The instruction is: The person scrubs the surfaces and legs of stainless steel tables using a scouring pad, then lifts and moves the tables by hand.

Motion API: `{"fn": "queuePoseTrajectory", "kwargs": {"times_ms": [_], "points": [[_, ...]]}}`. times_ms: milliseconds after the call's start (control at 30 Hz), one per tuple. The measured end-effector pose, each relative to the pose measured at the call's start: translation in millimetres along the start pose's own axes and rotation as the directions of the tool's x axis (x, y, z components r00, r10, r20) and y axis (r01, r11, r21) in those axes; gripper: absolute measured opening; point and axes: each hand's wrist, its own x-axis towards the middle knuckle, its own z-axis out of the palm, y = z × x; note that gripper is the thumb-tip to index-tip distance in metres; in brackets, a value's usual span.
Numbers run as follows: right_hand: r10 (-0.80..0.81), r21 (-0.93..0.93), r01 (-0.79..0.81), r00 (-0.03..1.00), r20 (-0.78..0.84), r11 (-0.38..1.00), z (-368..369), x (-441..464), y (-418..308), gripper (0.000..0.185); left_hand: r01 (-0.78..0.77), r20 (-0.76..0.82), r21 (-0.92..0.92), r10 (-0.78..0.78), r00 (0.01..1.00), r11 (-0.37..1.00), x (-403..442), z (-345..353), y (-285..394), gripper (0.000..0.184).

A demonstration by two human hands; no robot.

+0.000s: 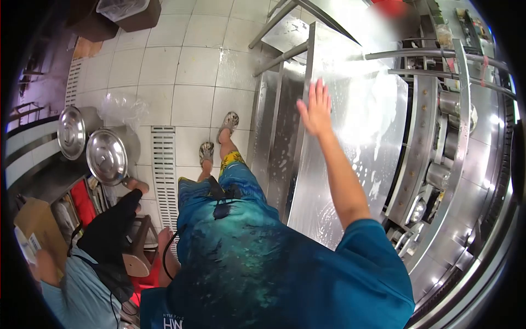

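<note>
My right hand [316, 111] stretches forward over a stainless steel table [350, 142], near its left edge. Its fingers are extended with the thumb apart, and nothing is in it. Whether the palm touches the metal I cannot tell. Wet streaks and whitish suds cover much of the steel. At my left side a strip of bare skin [167, 255], seemingly my left arm, shows beside a thin black cord; the fingers there cannot be made out.
Left of me a person in a light blue top [87, 290] is beside a brown stool [137, 260]. Two lidded steel pots [108, 156] stand on the tiles near a floor drain grate [164, 164]. Metal rails [411, 53] and a cooking line [422, 137] lie right of the table.
</note>
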Motion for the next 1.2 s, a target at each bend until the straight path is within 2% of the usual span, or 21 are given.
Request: {"fn": "queuePoseTrajectory", "kwargs": {"times_ms": [67,100,133,200,267,333,400,433,500,567,700,733,767,800,867,900,967,1000,1067,1133,1200], "points": [[0.028,0.028,-0.027,0.999,-0.030,0.999,1,68,13,0.074,-0.234,0.035,-0.077,0.237,0.971,0.969,-14,-3,70,0.031],[0.043,0.054,-0.040,0.998,-0.054,0.998,1,99,17,0.074,-0.314,0.091,-0.226,0.341,0.936,0.922,0,-7,100,0.025],[0.074,0.045,-0.072,0.996,-0.047,0.996,-1,130,18,0.073,-0.318,-0.049,-0.195,0.315,0.948,0.928,-28,4,149,0.022],[0.146,0.073,-0.140,0.986,-0.081,0.987,-3,165,19,0.072,-0.438,-0.080,-0.098,0.432,0.898,0.893,-46,5,234,0.019],[0.114,0.057,-0.106,0.980,-0.162,0.993,8,173,21,0.071,-0.561,-0.028,0.006,0.560,0.828,0.828,-59,0,311,0.029],[0.078,0.042,-0.072,0.984,-0.159,0.997,3,139,16,0.070,-0.646,-0.006,0.074,0.649,0.761,0.759,-89,14,390,0.037],[0.051,0.104,-0.036,0.987,-0.149,0.994,-11,82,12,0.070,-0.756,-0.122,-0.129,0.746,0.655,0.642,-118,36,442,0.030],[0.063,0.129,-0.046,0.990,-0.130,0.991,-17,48,8,0.069,-0.749,-0.051,-0.062,0.747,0.663,0.660,-131,40,467,0.041],[0.107,0.155,-0.087,0.986,-0.127,0.984,-26,25,32,0.068,-0.772,0.006,-0.067,0.774,0.634,0.633,-151,69,507,0.043],[0.297,0.107,-0.289,0.952,-0.078,0.951,-19,12,58,0.069,-0.798,0.103,-0.016,0.795,0.598,0.602,-179,106,541,0.039],[0.728,0.225,-0.693,0.666,-0.166,0.685,-17,80,131,0.070,-0.870,0.339,0.256,0.804,0.489,0.421,-229,197,624,0.038],[0.740,0.256,-0.695,0.643,-0.198,0.672,-12,98,129,0.070,-0.922,0.464,0.307,0.809,0.360,0.235,-239,222,648,0.039],[0.755,0.284,-0.699,0.613,-0.233,0.656,-7,119,125,0.069,-0.946,0.592,0.322,0.772,0.229,0.034,-251,253,672,0.039],[0.747,0.350,-0.663,0.624,-0.229,0.662,-13,134,112,0.068,-0.945,0.647,0.326,0.735,0.203,-0.026,-272,286,692,0.039],[0.618,0.230,-0.575,0.754,-0.221,0.785,-6,156,69,0.065,-0.921,0.815,0.186,0.578,-0.050,-0.342,-328,351,720,0.038],[0.554,0.188,-0.522,0.763,-0.332,0.832,-4,158,38,0.064,-0.908,0.862,0.159,0.503,-0.063,-0.387,-348,386,731,0.038],[0.600,0.360,-0.495,0.740,-0.302,0.791,-22,145,-3,0.065,-0.878,0.916,-0.030,0.338,-0.216,-0.478,-382,442,752,0.034],[0.696,0.387,-0.583,0.650,-0.304,0.714,-22,133,-9,0.065,-0.851,0.953,-0.075,0.214,-0.215,-0.519,-402,462,762,0.034],[0.859,0.333,-0.792,0.483,-0.170,0.511,-18,90,-35,0.063,-0.650,0.944,-0.265,-0.056,-0.324,-0.713,-429,503,759,0.031],[0.964,0.408,-0.889,0.116,-0.239,0.208,-9,34,-51,0.063,-0.650,0.924,-0.383,-0.271,-0.270,-0.656,-440,527,757,0.032],[0.929,0.278,-0.952,-0.214,-0.301,-0.129,5,-18,-59,0.060,-0.403,0.757,-0.653,-0.571,-0.319,-0.641,-447,545,746,0.032]]}}
